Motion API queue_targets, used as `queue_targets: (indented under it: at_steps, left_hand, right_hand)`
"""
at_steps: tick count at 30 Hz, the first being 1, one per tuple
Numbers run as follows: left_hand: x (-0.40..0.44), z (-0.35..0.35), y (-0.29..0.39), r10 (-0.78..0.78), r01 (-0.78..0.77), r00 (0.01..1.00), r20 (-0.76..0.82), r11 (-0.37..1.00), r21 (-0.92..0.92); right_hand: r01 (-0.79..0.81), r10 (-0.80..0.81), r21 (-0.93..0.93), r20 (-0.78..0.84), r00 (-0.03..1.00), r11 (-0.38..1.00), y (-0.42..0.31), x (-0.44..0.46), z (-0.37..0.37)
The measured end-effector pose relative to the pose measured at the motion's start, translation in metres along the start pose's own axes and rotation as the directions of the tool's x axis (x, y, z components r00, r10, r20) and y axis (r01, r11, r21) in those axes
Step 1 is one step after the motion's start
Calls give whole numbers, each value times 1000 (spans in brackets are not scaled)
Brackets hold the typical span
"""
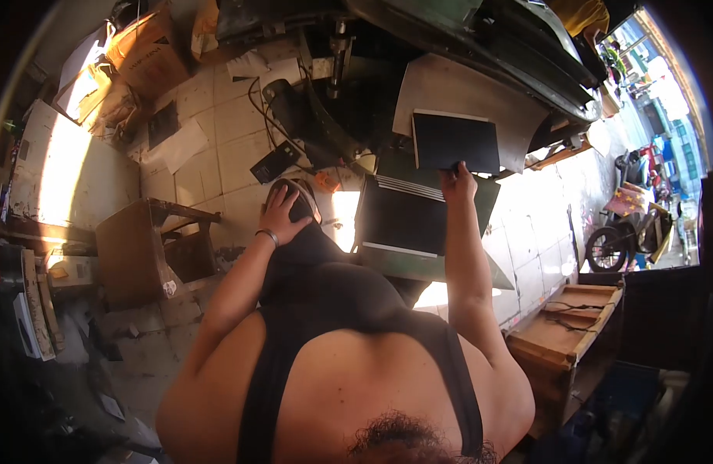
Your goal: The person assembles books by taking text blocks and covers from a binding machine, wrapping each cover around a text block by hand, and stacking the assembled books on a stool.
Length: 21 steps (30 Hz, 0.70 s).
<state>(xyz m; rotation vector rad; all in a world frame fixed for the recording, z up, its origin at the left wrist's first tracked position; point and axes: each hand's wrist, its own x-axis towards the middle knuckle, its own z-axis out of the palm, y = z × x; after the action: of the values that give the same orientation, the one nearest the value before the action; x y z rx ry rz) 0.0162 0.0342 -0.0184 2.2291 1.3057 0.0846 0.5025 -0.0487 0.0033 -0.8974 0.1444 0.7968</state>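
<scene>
You sit on a pale tiled floor (236, 120) crossed by hard sunlight, strongest to your right, where the room opens onto a street. A motorcycle (610, 246) stands out there, with bright coloured things behind it. Ahead of you a large dark machine (480, 31) fills the far side, and a grey board (430, 89) sticks out below it. Nearer, a green board (486, 203) carries a stack (403, 220) of black books with pale page edges.

Your right hand (458, 185) is clamped on the near edge of 1 black book (457, 143), which lies flat just beyond the stack, over the grey board. Your left hand (287, 213) rests on your knee with the fingers apart, holding nothing; there is 1 bracelet (270, 237) on that wrist.

Your right forearm hides part of the stack's right side. Beyond your left knee, a black box (274, 162) lies on the tiles beside a thin cable (254, 97), near the machine's dark lower parts. To your left stands a brown stool (132, 255); farther off are a loose paper (188, 147) and a carton (151, 62). A wooden crate (538, 346) sits at your right, and part of a person in yellow (584, 14) shows behind the machine.
</scene>
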Motion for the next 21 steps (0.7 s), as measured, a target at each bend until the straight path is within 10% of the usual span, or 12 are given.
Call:
queue_targets:
  at_steps: [5, 12, 17, 18, 21]
  left_hand:
    - [0, -3, 4, -16, 16, 1000, -1, 1000, 16]
    - [0, -3, 6, -40, 40, 999, 0, 995, 89]
    - [-6, -6, 9, -21, 25, 997, -75, 999, 48]
    - [-8, -1, 9, -3, 8, 988, -153, 999, 36]
    - [-8, -18, 37, 38, -65, 983, -178, 986, -151]
  right_hand:
    - [128, -83, -228, 194, 977, 965, -48, -85, 40]
    - [196, -167, -93, 259, 951, 976, -50, -189, 47]
    - [-16, 12, 27, 120, 993, 1000, 1, -242, -14]
    - [-150, 149, 2, -131, 980, 989, 7, -249, -28]
    - [82, -217, -467, -242, 946, 881, 16, -247, -57]
